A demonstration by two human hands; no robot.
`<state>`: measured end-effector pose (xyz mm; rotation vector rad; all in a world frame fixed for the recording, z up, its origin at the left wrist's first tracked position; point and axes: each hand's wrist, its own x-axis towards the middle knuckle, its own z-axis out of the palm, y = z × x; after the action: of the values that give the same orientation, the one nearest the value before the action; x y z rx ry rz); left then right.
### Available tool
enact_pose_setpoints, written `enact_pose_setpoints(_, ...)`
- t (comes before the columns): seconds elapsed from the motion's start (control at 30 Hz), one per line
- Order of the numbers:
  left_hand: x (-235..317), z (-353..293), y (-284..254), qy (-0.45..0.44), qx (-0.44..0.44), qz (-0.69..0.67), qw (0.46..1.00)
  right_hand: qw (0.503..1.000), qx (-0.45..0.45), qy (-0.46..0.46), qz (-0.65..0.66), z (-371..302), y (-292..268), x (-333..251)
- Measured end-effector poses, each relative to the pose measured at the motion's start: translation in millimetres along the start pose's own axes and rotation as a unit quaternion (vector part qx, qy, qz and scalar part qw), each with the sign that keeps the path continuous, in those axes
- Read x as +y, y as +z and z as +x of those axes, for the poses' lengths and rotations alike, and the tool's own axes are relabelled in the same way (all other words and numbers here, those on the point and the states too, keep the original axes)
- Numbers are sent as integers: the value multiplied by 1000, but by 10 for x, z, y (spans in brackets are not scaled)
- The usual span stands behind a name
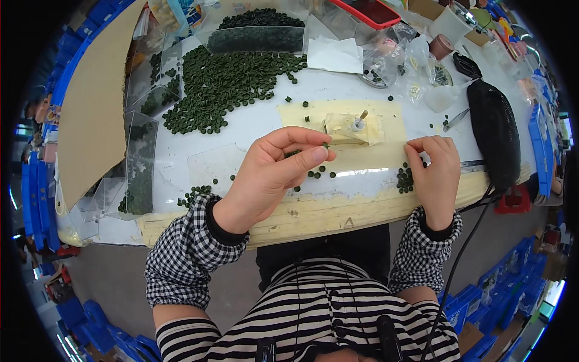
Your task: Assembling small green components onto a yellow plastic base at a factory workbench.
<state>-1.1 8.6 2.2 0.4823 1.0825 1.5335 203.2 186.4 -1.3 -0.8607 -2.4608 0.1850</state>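
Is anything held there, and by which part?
The left hand pinches a small green piece between thumb and index finger; its gripped part is indistinct. Whether the right hand holds anything is unclear.

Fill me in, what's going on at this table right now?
A person is handling small dark green pieces with bare hands. The left-hand grip pinches one green piece between thumb and index finger. The right-hand grip is down beside a small cluster of such pieces; whether it holds one is unclear. Beyond and between the hands sits a cream block with a peg sticking up. A large heap lies farther back, to the left.
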Motion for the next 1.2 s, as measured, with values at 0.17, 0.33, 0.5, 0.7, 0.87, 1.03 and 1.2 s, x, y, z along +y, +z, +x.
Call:
enact_pose_setpoints(0.17, -4, -1, 4, 2, -2, 4, 1000, 999, 21, -31, -12, 25, 17, -39)
enact_pose_setpoints(0.33, -3, -15, 27, 16, 3, 3, 1000, 996, 45, -14, 80, -12, -23, -192)
enact_pose_setpoints(0.5, -15, -36, 64, 48, 0, 39, 998, 953, 30, -13, 300, -37, -39, -594)
enact_pose_setpoints(0.7, -46, -48, 51, 90, -11, 64, 994, 913, 38, -17, 405, -5, 120, -790)
enact_pose_setpoints(0.87, -50, -49, 55, 101, 0, 61, 993, 900, 42, 3, 434, -20, 221, -871)
enact_pose_setpoints(1.03, -49, -44, 46, 100, 17, 66, 993, 890, 35, 8, 454, -33, 234, -899)
enact_pose_setpoints(1.2, -40, -37, 53, 90, 18, 42, 995, 880, 28, 23, 473, -38, 277, -885)
